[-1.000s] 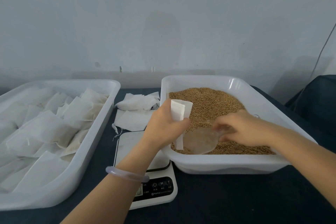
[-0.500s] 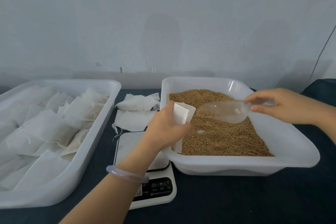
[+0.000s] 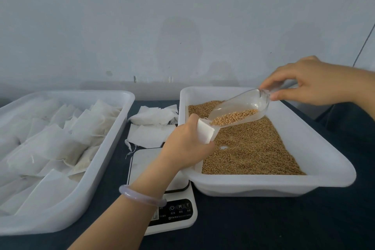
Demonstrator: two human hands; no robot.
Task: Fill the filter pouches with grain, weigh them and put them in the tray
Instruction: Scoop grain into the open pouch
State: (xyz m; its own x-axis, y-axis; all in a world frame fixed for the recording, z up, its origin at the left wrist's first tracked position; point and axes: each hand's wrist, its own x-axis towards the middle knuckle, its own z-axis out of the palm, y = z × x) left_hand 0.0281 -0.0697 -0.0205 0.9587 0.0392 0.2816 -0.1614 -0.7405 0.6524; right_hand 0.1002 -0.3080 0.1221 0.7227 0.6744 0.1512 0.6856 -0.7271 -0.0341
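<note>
A white filter pouch (image 3: 205, 133) is being gripped upright by the curled fingers of the left hand (image 3: 185, 145), with its open mouth being kept just above the thumb. A clear plastic scoop (image 3: 240, 107) is being pinched at its handle between the thumb and fingers of the right hand (image 3: 310, 82). It is being tilted downward, so that its lip is being held at the pouch's mouth, right beside the left fingertips. Scooped grain (image 3: 233, 116) is being carried in the low end of the scoop, close to the lip. Beneath both sets of fingers, loose grain (image 3: 253, 154) is being held in a white tray (image 3: 284, 185). Under the left wrist, where a pale bracelet (image 3: 142, 199) is being worn, a white scale (image 3: 176, 218) is being partly covered by that tray's corner. Beyond the left knuckles, empty pouches (image 3: 150, 127) are being kept in a loose pile. Well to the left of the fingers, filled pouches (image 3: 50, 144) are being stored in a second tray (image 3: 81, 201).
</note>
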